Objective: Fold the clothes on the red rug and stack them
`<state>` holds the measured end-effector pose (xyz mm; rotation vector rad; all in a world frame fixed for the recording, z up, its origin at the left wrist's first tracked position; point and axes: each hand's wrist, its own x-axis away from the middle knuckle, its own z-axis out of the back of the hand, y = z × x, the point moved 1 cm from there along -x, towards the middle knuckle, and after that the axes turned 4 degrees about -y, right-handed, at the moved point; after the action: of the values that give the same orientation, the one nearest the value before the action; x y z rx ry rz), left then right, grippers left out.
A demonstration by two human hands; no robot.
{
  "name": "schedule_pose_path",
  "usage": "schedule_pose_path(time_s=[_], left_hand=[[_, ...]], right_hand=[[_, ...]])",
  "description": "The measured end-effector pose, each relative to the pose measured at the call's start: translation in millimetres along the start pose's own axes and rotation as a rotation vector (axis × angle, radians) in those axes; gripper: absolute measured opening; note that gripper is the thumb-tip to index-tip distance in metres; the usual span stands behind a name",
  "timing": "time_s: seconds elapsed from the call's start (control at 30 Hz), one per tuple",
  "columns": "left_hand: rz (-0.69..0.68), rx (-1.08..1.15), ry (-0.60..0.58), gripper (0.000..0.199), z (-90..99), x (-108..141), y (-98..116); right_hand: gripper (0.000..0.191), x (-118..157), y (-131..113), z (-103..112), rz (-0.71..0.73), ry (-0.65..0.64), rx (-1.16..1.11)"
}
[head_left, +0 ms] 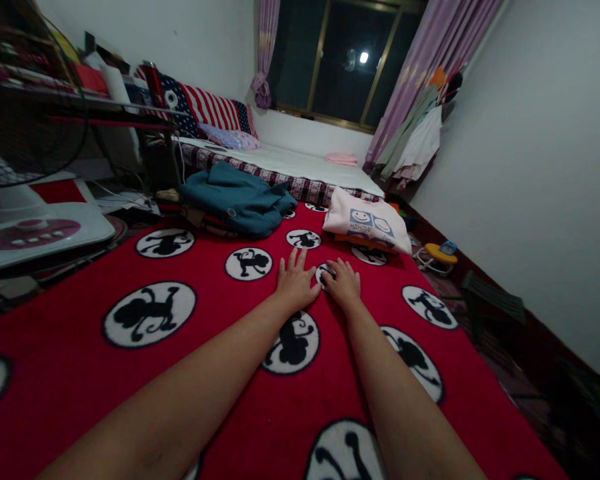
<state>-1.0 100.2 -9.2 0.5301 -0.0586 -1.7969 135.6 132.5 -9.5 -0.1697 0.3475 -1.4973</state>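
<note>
Both arms reach forward over a red blanket (220, 307) printed with black monkeys in white circles. My left hand (296, 281) lies on it with the fingers spread and nothing held. Just to its right, my right hand (343, 283) rests on the blanket too, its fingers apart and without anything in them. Beyond my left hand is a bundled teal garment (240, 200) with a round badge. A folded pale pink garment (365, 220) with smiley-face prints lies past my right hand, on top of something orange.
A white-covered bed (290, 163) with a striped pillow (210, 107) stands at the back below a window. On the left are a fan (35, 220) and a cluttered desk (125, 117). At right stand a yellow-topped stool (439, 253) and a dark stool (493, 300); clothes (423, 143) hang by the curtain.
</note>
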Motion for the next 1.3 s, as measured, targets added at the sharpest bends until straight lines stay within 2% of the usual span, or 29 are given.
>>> schedule_pose_path(time_s=[0.07,0.3,0.43,0.7,1.03,1.13,1.2,1.3], left_hand=[[0.003,-0.006,-0.025,0.042,-1.2,-0.5,-0.7],[-0.023,-0.03,0.06,0.041,-1.4,1.3,0.1],[0.015,-0.055,-0.032,0.049,-0.6,0.9,-1.8],[0.028,-0.143,-0.074,0.051,1.8,1.1,-1.5],[0.084,-0.053,-0.145,0.053,3.7,3.5,-0.9],[0.07,-0.058,-0.187,0.056,11.5,1.7,-4.3],[-0.006,-0.049,-0.27,0.055,22.6,-6.5,-11.0],[-0.106,-0.051,-0.338,0.038,50.9,-33.4,-30.8]], right_hand=[[0.044,0.6,-0.2,0.7,0.002,0.001,0.003],[0.044,2.2,-1.1,1.9,-0.001,-0.002,0.006],[0.043,2.0,-1.1,1.2,-0.001,0.009,0.006],[0.043,1.9,-1.5,2.5,0.001,0.003,0.0],[0.042,1.8,-0.6,1.4,-0.002,-0.001,-0.008],[0.041,1.2,0.9,0.7,0.006,0.008,-0.025],[0.041,-0.1,1.9,-0.5,0.011,0.019,-0.035],[0.041,-1.9,2.6,-2.0,0.005,0.021,-0.047]])
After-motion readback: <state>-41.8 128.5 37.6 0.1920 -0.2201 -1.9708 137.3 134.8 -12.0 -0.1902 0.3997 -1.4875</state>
